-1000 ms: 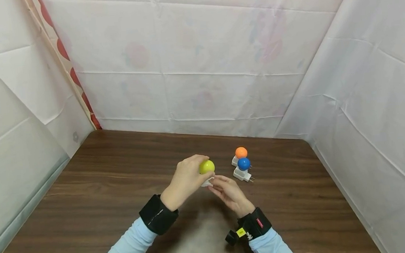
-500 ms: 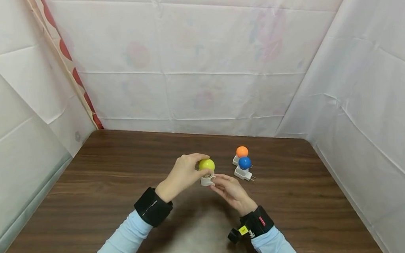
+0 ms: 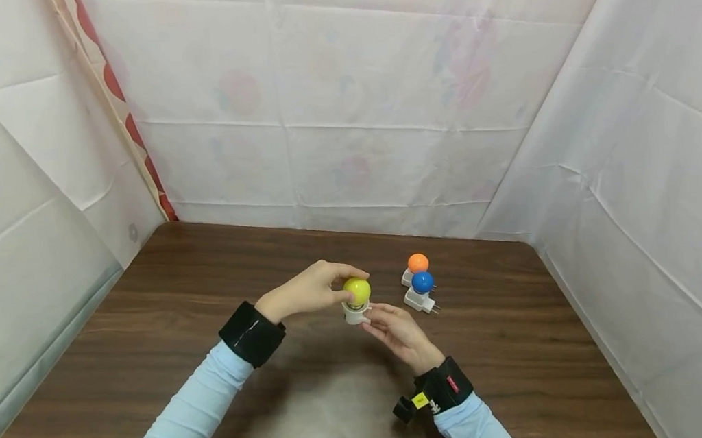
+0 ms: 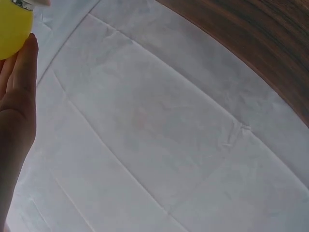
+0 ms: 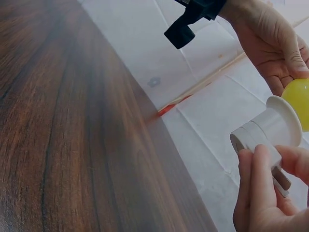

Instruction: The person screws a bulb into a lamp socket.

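My left hand [image 3: 310,291] holds a round yellow light bulb [image 3: 357,291] between thumb and fingers. Directly below the bulb is a white plug-in lamp socket [image 3: 355,314], its flared mouth turned up toward the bulb; a bit of the bulb's metal base shows at the rim. My right hand [image 3: 400,333] pinches the socket by its plug end, and flat prongs [image 5: 281,179] stick out between the fingers in the right wrist view. In the left wrist view, the yellow bulb [image 4: 13,31] rests against the fingers at the top left corner.
Right of the hands, an orange bulb [image 3: 418,263] and a blue bulb [image 3: 422,282] sit in white plug-in sockets on the brown wooden table [image 3: 206,271]. White cloth walls [image 3: 318,111] stand behind and at both sides. A black camera [image 3: 404,409] hangs from the right wrist.
My left wrist has swung left and up while the fingers stay at the yellow bulb. The socket beneath it shows more upright. My right hand has barely moved.
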A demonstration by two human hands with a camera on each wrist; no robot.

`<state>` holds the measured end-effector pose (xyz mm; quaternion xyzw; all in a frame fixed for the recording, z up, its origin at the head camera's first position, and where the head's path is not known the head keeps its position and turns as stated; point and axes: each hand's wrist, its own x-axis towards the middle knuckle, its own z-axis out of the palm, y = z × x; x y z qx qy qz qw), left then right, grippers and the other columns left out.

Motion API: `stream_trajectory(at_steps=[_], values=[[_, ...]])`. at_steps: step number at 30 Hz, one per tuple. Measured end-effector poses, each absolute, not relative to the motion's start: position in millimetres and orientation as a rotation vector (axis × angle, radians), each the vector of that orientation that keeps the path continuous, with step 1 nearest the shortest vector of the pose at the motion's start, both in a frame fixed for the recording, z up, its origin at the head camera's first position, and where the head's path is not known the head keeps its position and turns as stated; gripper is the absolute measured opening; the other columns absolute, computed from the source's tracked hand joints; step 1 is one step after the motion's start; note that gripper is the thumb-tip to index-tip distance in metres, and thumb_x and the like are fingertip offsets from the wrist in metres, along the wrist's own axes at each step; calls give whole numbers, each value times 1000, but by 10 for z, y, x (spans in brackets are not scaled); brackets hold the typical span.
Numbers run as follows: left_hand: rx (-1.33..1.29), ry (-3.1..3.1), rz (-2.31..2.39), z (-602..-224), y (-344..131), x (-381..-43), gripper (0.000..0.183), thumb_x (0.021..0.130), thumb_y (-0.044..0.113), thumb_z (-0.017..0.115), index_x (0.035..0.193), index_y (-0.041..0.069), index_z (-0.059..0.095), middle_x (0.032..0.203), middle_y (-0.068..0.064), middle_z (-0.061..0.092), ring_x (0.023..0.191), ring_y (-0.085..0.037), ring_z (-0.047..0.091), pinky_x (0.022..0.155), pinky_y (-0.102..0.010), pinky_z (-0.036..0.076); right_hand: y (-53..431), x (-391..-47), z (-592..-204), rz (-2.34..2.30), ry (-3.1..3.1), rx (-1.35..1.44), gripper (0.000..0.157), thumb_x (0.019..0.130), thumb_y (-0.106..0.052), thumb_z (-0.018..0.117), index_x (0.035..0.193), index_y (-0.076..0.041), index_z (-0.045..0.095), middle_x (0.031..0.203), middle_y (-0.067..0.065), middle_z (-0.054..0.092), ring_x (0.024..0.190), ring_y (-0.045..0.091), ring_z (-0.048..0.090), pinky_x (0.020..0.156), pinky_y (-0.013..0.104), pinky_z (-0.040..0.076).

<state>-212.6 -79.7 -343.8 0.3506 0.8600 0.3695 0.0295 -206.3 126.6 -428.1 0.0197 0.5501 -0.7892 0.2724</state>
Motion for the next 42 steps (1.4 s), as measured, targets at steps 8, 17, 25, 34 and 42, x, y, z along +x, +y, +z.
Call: stream_trajectory(at_steps=[8, 17, 25, 34, 42], values=[[1057, 2647, 1221, -3519, -764, -2110, 44, 83, 12, 68, 125, 8, 54, 122, -4, 59, 109, -16, 56, 92, -40, 48, 1263, -2060, -4326, -2125, 1469, 65, 47, 90, -9, 56, 131, 6, 39, 105, 6, 61, 92, 12, 61, 85, 23, 51], [785, 2968, 1337, -3553, -554, -1930, 50, 75, 25, 76, 119, 8, 59, 120, -5, 59, 105, -20, 59, 84, -37, 51, 1261, -2084, -4293, -2158, 1484, 77, 43, 91, -8, 55, 128, 8, 41, 98, 5, 62, 88, 12, 62, 84, 23, 51], [554, 3167, 1271, -3603, -413, -1814, 49, 71, 23, 79, 113, 6, 62, 110, -7, 63, 90, -19, 61, 76, -34, 52, 1266, -2074, -4307, -2175, 1478, 109, 39, 89, -11, 59, 123, 5, 48, 97, 2, 63, 89, 12, 61, 85, 25, 51], [598, 3185, 1255, -3614, -406, -1808, 45, 74, 24, 77, 112, 5, 63, 107, -8, 64, 88, -18, 63, 74, -33, 53, 1282, -2051, -4304, -2170, 1475, 105, 43, 90, -9, 57, 127, 7, 44, 102, 5, 62, 90, 13, 62, 86, 25, 50], [729, 3069, 1269, -3567, -524, -1845, 46, 74, 25, 76, 113, 6, 62, 105, -5, 65, 88, -16, 62, 72, -30, 53, 1296, -2039, -4262, -2146, 1477, 78, 45, 90, -8, 56, 131, 6, 41, 103, 7, 62, 91, 13, 62, 85, 24, 51]])
